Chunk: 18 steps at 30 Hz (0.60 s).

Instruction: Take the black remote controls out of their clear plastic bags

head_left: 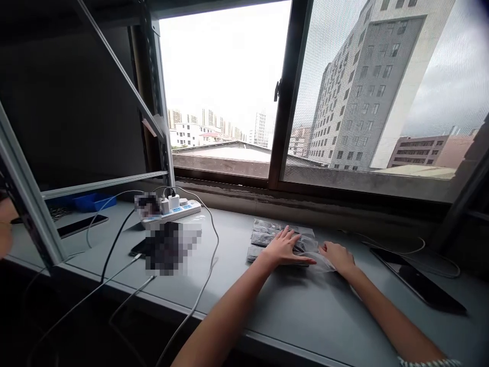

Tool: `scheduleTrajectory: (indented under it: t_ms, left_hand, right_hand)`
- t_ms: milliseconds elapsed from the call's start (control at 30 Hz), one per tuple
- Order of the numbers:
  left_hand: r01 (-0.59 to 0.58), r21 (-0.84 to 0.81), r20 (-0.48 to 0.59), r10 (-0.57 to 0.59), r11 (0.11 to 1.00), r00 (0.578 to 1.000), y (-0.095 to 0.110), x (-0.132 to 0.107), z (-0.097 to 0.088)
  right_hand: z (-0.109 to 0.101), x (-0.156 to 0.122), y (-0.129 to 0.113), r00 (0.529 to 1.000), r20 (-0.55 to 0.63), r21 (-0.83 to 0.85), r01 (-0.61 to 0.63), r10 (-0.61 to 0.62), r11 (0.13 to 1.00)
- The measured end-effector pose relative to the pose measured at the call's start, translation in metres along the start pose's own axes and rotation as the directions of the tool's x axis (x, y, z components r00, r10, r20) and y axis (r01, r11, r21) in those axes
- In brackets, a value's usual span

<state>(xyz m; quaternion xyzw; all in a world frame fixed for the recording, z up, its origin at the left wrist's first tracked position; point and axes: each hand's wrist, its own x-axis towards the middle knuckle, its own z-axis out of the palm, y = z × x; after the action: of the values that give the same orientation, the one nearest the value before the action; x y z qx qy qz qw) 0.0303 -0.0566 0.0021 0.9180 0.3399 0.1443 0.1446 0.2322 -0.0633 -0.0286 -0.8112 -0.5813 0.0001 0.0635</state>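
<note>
In the head view, flat dark packets in clear plastic [261, 239] lie on the grey counter [305, 311], before the window [221, 76], in rows one behind another. The left hand [281, 247] rests on top of them, palm down, its fingers spread and the thumb pointing toward the right hand [339, 258]. That hand is just beside the packets' right end, its fingers curled in against a loose stretch of clear film [324, 262]; their tips are hidden, so I cannot tell whether they pinch it.

To the right of the right hand, well apart from the packets, a black smartphone [431, 288] lies flat and at a slant, with a thin pale cable [422, 244] looping behind it. On the left part of the counter sits a white power strip [193, 207] with a white charger [174, 201] plugged in. In front of it lies a dark device [137, 248], partly blurred out, and a pale cable ends at its side. Farther left, behind the metal shelf post [36, 204], are another dark phone [84, 226] and a blue tray [93, 203]. Part of another person [4, 229], blurred, shows at the left edge.
</note>
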Motion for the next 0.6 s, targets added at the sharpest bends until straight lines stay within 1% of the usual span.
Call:
scheduleTrajectory:
  t_ms: [167, 267, 333, 400, 500, 600]
  left_hand:
    - [-0.120, -0.020, 0.022, 0.120, 0.993, 0.992, 0.0038, -0.0006, 0.0074]
    - [-0.147, 0.007, 0.022, 0.147, 0.989, 0.989, 0.0032, -0.0006, 0.0102]
    - [-0.124, 0.037, 0.007, 0.124, 0.992, 0.992, 0.0020, -0.0003, 0.0101]
    - [-0.071, 0.062, 0.003, 0.071, 0.996, 0.998, 0.0005, 0.0000, 0.0090]
    - [0.033, 0.085, 0.029, -0.036, 0.996, 0.999, -0.0020, 0.0004, 0.0071]
    - [0.076, 0.118, 0.040, -0.081, 0.990, 0.996, -0.0034, 0.0005, 0.0064]
  right_hand:
    - [-0.0007, -0.0023, 0.0028, 1.000, 0.010, 0.003, -0.001, 0.001, 1.000]
    - [-0.0015, -0.0033, 0.0021, 1.000, 0.012, 0.003, -0.013, 0.013, 1.000]
    - [-0.0022, -0.0038, 0.0013, 1.000, 0.015, 0.006, -0.021, 0.021, 1.000]
    - [-0.0034, -0.0045, 0.0005, 1.000, 0.018, 0.014, -0.026, 0.026, 1.000]
    - [-0.0059, -0.0055, -0.0005, 0.999, 0.022, 0.026, -0.029, 0.028, 0.999]
    - [-0.0086, -0.0067, -0.0012, 0.999, 0.025, 0.032, -0.027, 0.026, 0.999]
